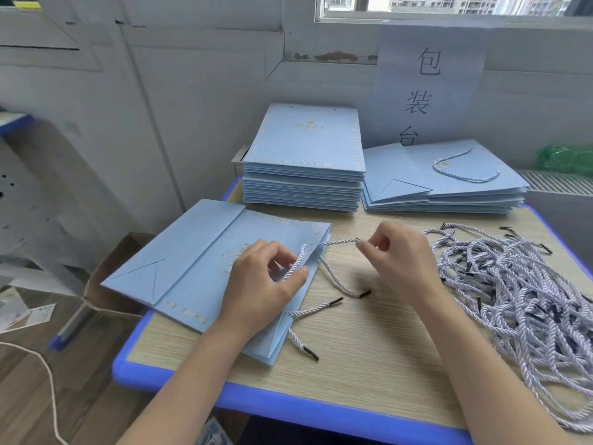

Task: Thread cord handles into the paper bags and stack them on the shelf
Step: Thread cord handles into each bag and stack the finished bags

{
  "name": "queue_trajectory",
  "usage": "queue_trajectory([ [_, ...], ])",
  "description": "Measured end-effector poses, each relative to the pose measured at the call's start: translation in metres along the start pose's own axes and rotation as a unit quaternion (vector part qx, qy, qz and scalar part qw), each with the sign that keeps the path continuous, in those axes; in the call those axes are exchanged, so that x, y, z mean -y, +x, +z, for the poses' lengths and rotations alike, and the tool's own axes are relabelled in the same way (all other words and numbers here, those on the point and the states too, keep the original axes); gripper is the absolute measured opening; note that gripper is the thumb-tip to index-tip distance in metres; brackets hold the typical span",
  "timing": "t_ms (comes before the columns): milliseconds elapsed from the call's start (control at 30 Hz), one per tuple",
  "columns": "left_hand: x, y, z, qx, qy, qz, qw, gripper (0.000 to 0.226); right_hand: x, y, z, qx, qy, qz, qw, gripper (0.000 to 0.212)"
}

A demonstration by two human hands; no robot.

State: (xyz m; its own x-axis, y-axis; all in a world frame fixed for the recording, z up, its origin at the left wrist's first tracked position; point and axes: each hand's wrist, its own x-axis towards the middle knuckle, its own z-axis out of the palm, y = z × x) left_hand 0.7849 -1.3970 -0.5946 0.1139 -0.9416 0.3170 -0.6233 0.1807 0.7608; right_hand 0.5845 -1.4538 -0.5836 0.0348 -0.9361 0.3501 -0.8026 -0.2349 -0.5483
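Note:
A flat light-blue paper bag lies on the table's left part, its mouth toward the middle. My left hand rests on the bag near the mouth and pinches a white twisted cord that comes up through the top edge. My right hand pinches the black-tipped end of a cord just right of the bag's mouth. More cord ends with black tips trail out of the bag onto the table.
A tall stack of bags without handles stands at the back. A lower stack of bags with cord handles is at the back right. Several loose cords are heaped on the right. The wood-topped table has a blue rim. A cardboard box stands on the floor at left.

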Motion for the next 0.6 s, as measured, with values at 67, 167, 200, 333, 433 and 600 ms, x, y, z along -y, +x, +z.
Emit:
queue_trajectory([
  [67,0.002,0.001,0.005,0.018,0.019,0.008,1.0,0.014,-0.001,-0.002,0.003,0.006,-0.034,0.007,0.999,0.024],
  [167,0.003,0.002,0.009,0.013,0.036,0.024,0.999,0.016,0.009,-0.014,0.012,0.043,0.044,-0.057,0.997,0.024],
  [200,0.004,0.002,0.01,0.011,0.038,0.033,0.999,0.018,0.014,-0.019,0.015,0.067,0.058,-0.087,0.992,0.025],
  [333,-0.002,0.005,0.008,0.018,0.045,0.056,0.997,0.02,0.027,-0.03,0.029,0.107,0.025,-0.135,0.985,0.028],
  [433,-0.023,0.013,0.002,-0.006,0.037,0.073,0.997,0.019,0.036,-0.026,0.024,0.104,0.022,-0.048,0.993,0.032],
  [600,-0.082,0.032,-0.021,-0.055,-0.085,0.07,0.992,0.025,0.062,-0.008,-0.027,0.019,0.247,0.098,0.964,0.024],
])
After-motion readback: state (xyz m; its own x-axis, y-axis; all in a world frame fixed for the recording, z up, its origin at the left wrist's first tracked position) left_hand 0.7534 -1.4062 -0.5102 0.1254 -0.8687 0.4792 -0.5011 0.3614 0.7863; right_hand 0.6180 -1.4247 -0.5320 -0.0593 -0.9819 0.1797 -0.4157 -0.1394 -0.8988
